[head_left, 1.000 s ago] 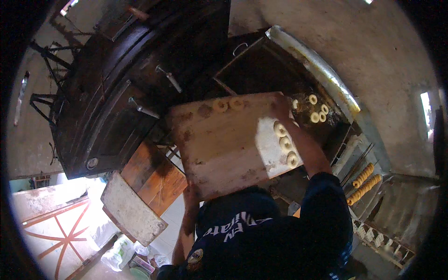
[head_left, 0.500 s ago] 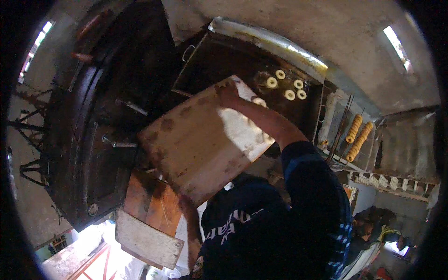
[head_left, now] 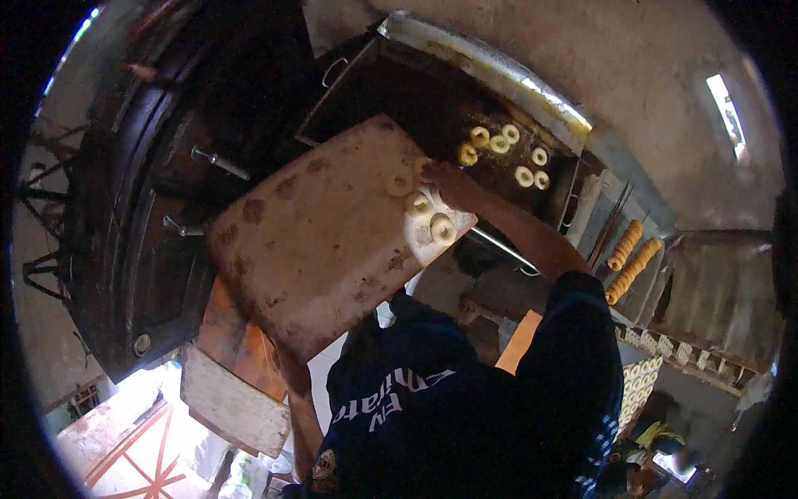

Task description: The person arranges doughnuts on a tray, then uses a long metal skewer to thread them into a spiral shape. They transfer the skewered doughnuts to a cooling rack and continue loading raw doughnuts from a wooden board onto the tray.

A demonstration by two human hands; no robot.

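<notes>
A stained wooden board (head_left: pixel 324 241) is held tilted in the air, its far corner over a dark rectangular pan (head_left: pixel 391 83). Three pale dough rings (head_left: pixel 420 204) lie near that corner. My right hand (head_left: pixel 453 185) rests on the board's far edge, its fingers touching the rings. Several more rings (head_left: pixel 499 143) float in the pan's dark liquid just beyond the hand. My left forearm (head_left: pixel 293 391) rises under the board's near edge. The left hand itself is hidden beneath the board and carries it.
A big dark round metal drum (head_left: pixel 141 208) fills the left side. Rows of rings stacked on sticks (head_left: pixel 632 258) hang at the right, above a tray of rings (head_left: pixel 636 387). Wooden planks (head_left: pixel 237 399) lie at the lower left.
The board has swung right and its corner has moved over the pan. Fewer rings sit on the board and more float in the pan. My right hand slid along the far edge.
</notes>
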